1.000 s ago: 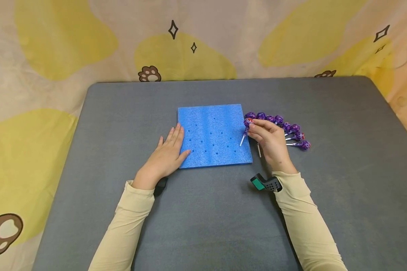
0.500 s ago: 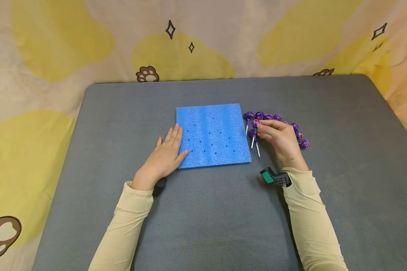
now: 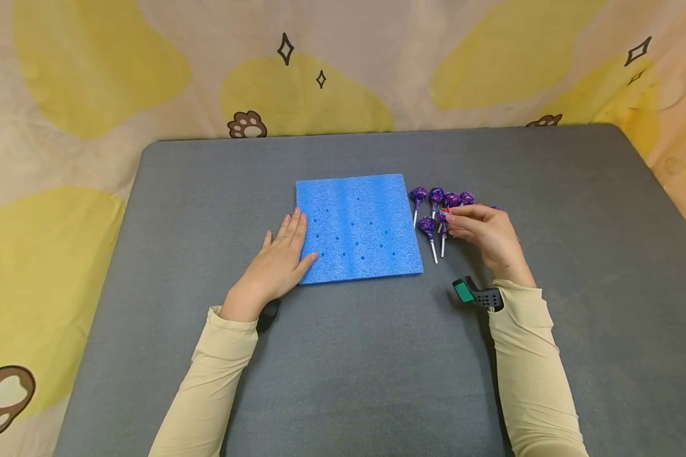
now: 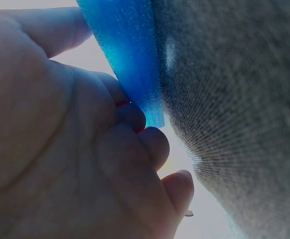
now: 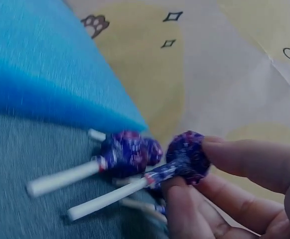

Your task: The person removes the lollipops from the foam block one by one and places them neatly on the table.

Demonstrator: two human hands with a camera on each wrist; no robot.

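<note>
A blue foam board (image 3: 371,209) dotted with small holes lies on the grey table. My left hand (image 3: 271,270) rests along its left edge, fingers straight and thumb on the near left corner. To the right of the board, my right hand (image 3: 488,238) pinches a purple-wrapped lollipop (image 5: 187,154) by its head, the white stick pointing toward the near side. Just left of it lies another lollipop (image 3: 427,226), its head close to the held one. More purple lollipops (image 3: 418,195) lie in a row behind; my right hand hides some of them.
The grey table (image 3: 349,374) reaches back to a patterned cloth (image 3: 349,51) with yellow patches and paw prints. A dark wrist strap with a green patch (image 3: 464,292) sits at my right wrist.
My right hand has moved right with the lollipop, from over the board's right edge to among the lollipops beside it. My left hand has stayed on the board.
</note>
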